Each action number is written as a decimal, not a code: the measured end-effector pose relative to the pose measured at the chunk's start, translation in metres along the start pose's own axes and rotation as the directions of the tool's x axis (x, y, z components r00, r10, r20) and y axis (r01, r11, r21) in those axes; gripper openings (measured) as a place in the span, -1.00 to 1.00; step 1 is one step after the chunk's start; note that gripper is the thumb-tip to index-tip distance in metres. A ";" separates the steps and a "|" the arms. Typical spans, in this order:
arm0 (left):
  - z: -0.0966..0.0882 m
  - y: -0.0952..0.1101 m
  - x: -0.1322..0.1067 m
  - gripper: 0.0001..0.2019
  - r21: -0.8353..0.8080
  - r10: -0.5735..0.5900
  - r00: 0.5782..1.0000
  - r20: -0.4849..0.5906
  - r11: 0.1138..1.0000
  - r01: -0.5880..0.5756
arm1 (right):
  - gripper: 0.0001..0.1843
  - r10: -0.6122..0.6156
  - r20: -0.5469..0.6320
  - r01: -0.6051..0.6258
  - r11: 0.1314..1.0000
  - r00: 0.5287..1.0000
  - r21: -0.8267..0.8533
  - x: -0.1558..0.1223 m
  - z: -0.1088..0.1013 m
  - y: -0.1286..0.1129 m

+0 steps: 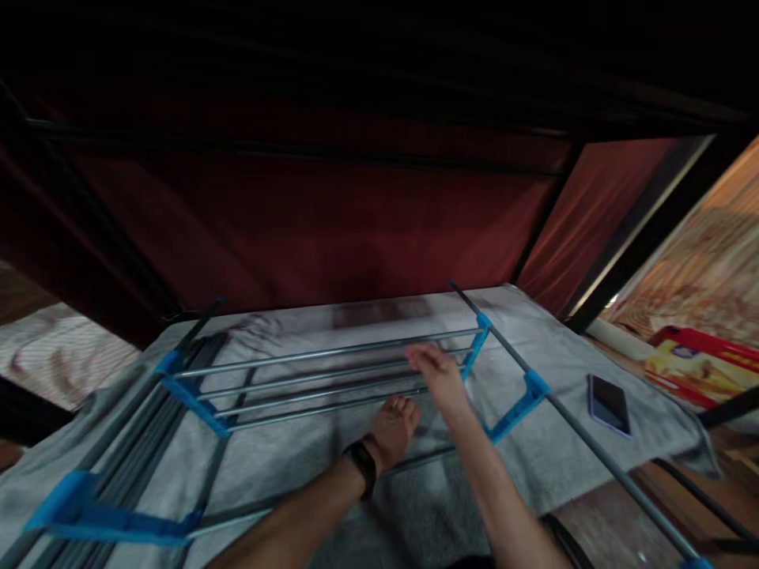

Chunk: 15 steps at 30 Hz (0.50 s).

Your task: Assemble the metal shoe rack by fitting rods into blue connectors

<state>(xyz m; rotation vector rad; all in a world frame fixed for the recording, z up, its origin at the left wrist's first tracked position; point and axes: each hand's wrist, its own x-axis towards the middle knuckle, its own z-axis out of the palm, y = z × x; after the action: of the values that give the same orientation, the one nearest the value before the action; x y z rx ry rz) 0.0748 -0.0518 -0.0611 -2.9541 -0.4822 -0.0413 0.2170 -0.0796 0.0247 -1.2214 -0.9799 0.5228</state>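
Note:
A metal drying rack [308,379] with grey rods and blue plastic joints lies flat on a grey cloth [534,356]. My left hand [394,427], a black band on its wrist, reaches under the near rods with fingers curled; what they hold is hidden. My right hand [436,370] rests over the rods near the rack's right blue bracket [477,344], fingers bent around a rod.
A dark phone [608,403] lies on the cloth to the right. A red and yellow box [700,365] sits further right on the floor. A dark red curtain [332,229] hangs behind the rack. Loose grey rods [124,442] lie at left.

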 end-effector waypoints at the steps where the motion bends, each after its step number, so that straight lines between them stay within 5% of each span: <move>1: 0.017 -0.001 -0.001 -0.56 -0.021 -0.080 0.997 0.010 0.997 0.080 | -0.76 0.018 -0.018 -0.021 0.989 1.000 -0.145 -0.023 -0.009 0.031; 4: 0.051 -0.015 -0.007 -0.35 -0.085 -0.230 0.973 0.024 0.969 0.231 | -0.74 0.013 -0.243 -0.124 0.885 0.970 -0.448 -0.066 -0.046 0.104; 7: 0.061 -0.036 -0.006 -0.28 -0.152 -0.289 0.951 0.113 0.940 0.304 | -0.63 -0.033 -0.446 -0.280 0.735 0.895 -0.617 -0.068 -0.074 0.140; 10: 0.056 -0.052 0.004 -0.30 -0.229 -0.299 0.935 0.191 0.913 0.339 | -0.49 0.015 -0.450 -0.359 0.628 0.893 -0.690 -0.046 -0.088 0.156; 15: 0.053 -0.060 0.015 -0.32 -0.337 -0.327 0.913 0.245 0.854 0.397 | -0.52 0.071 -0.395 -0.358 0.588 0.916 -0.725 -0.025 -0.099 0.178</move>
<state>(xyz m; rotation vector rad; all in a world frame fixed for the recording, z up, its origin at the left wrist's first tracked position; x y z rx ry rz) 0.0697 0.0173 -0.1037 -3.2017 -1.1853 0.1025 0.3158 -0.0986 -0.1541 -2.1864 -0.7733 0.0183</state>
